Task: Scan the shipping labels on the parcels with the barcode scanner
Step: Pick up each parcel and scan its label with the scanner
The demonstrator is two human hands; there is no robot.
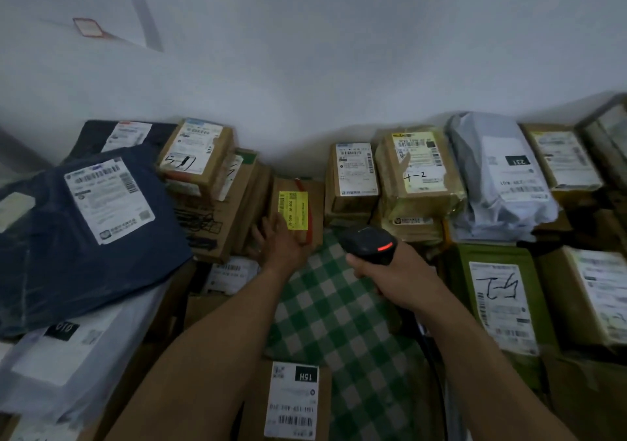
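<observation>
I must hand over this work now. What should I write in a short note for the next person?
Left hand: grips the yellow-label box near the wall.
Right hand: holds the scanner, red light on, aimed toward that box.
Done: cannot tell what is already scanned.
To do: scan this yellow label, then the other parcels around the checked cloth.

dim, bluish light | soft blur throughout | wide-angle bending at edges | corners darkest
</observation>
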